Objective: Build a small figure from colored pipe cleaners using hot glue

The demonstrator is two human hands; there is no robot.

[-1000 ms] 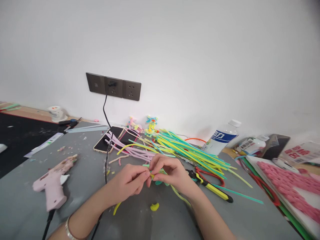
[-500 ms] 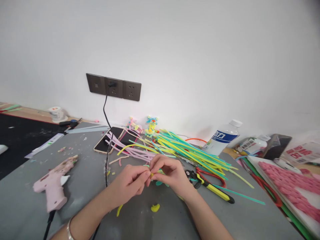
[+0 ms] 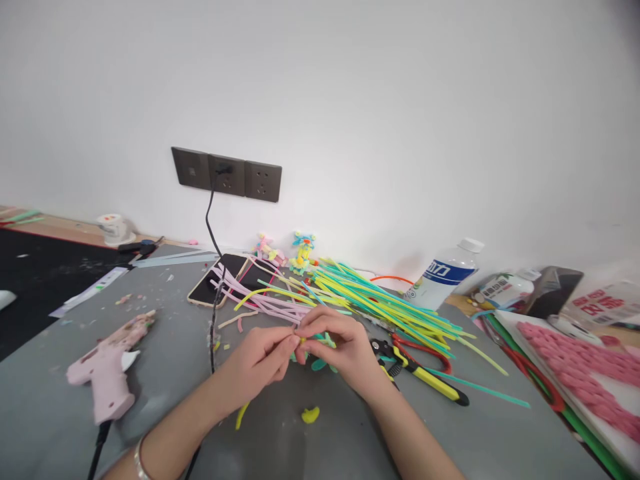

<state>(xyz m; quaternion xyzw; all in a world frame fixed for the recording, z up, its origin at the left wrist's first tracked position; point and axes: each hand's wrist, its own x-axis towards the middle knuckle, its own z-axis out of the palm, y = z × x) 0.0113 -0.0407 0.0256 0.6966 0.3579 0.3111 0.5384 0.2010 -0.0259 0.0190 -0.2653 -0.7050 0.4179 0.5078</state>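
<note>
My left hand [image 3: 265,360] and my right hand [image 3: 337,340] meet fingertip to fingertip over the grey table. Both pinch a small yellow piece of pipe cleaner [image 3: 303,340], mostly hidden by the fingers. Out from under my left hand a yellow pipe cleaner end [image 3: 242,415] pokes; whether it joins the held piece I cannot tell. Teal pieces [image 3: 318,364] show behind and under my right hand. On the table just in front of the hands lies a curled yellow piece [image 3: 311,415].
Yellow and teal pipe cleaners [image 3: 390,303] are heaped behind my right hand, lilac ones [image 3: 265,303] across a phone [image 3: 207,290]. Yellow-handled pliers [image 3: 435,385] and red-handled scissors lie right. A pink glue gun [image 3: 107,370] lies left. Two small figures [image 3: 303,252] and a bottle [image 3: 445,273] stand behind.
The fingertips have shifted slightly around the yellow piece, and more of the teal pieces shows beneath my right hand. The yellow end under my left hand has moved slightly up and right.
</note>
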